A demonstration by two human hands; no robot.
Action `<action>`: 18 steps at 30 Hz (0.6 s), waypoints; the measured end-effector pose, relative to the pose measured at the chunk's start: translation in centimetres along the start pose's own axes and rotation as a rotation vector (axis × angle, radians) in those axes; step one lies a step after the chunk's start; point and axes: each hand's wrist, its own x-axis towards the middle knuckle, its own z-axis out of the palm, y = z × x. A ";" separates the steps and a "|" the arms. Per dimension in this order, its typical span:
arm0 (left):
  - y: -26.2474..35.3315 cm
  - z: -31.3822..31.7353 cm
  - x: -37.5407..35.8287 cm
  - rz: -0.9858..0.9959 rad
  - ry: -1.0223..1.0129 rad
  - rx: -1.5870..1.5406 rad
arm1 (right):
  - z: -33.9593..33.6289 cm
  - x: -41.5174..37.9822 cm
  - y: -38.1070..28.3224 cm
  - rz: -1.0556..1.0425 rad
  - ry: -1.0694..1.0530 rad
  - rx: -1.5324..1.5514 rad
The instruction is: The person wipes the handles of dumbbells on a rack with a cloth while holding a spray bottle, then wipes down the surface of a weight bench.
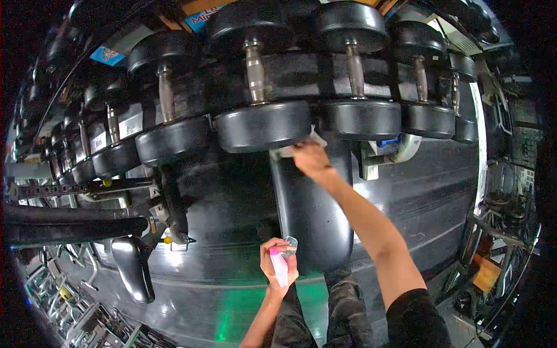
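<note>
Rows of black dumbbells fill a long rack [116, 124] across the top of the view, each pair resting on its side with the steel handle running front to back, so the round ends face outward and can be reached from the aisle. Below the rack lies dark rubber flooring [418, 191] with a green reflection near the person's legs, and a padded black bench [310, 214] stands lengthwise just under the middle of the rack.

The right hand [310, 158] is stretched up and forward to the underside of one large dumbbell head [262, 126]. Its fingers are closed on a pale cloth [293, 148], pressed flat against the lower edge of that head; the arm is extended because the rack sits well above and beyond the bench.

The left hand [278, 267] is kept low and close to the body, wrapped around a small clear spray bottle [279, 262] with a pink top. The bottle is held upright with the nozzle end uppermost, near the near end of the bench and well apart from the cloth, which keeps it out of the way of the reaching arm yet ready at hand.

Gym frames and equipment crowd the left and right edges, too distorted to name.
</note>
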 end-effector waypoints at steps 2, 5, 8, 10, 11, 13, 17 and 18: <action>-0.2 0.2 -0.1 -0.076 0.016 -0.071 | 4.9 -2.6 0.5 -0.151 0.242 0.131; 0.4 -0.2 0.4 -0.017 -0.012 -0.015 | 4.9 -5.9 2.9 -0.442 0.085 0.137; 0.2 0.0 0.0 -0.096 0.007 -0.081 | 5.9 -4.2 10.4 -0.125 -0.477 1.407; 0.3 0.2 -0.2 -0.134 -0.002 -0.138 | 5.2 -2.8 13.7 -0.064 -0.394 1.526; 0.5 0.4 -0.1 -0.127 0.004 -0.121 | 1.0 -2.2 10.4 0.177 -0.381 1.063; 1.0 0.4 0.0 -0.119 0.004 -0.112 | -8.4 -0.9 3.1 0.519 -0.727 -0.014; 1.4 0.9 -0.1 -0.012 -0.045 -0.064 | 0.8 -8.2 6.3 -0.235 0.067 -0.155; 1.4 1.0 -0.4 -0.025 -0.045 -0.090 | 0.4 -8.6 7.5 -0.401 0.057 -0.117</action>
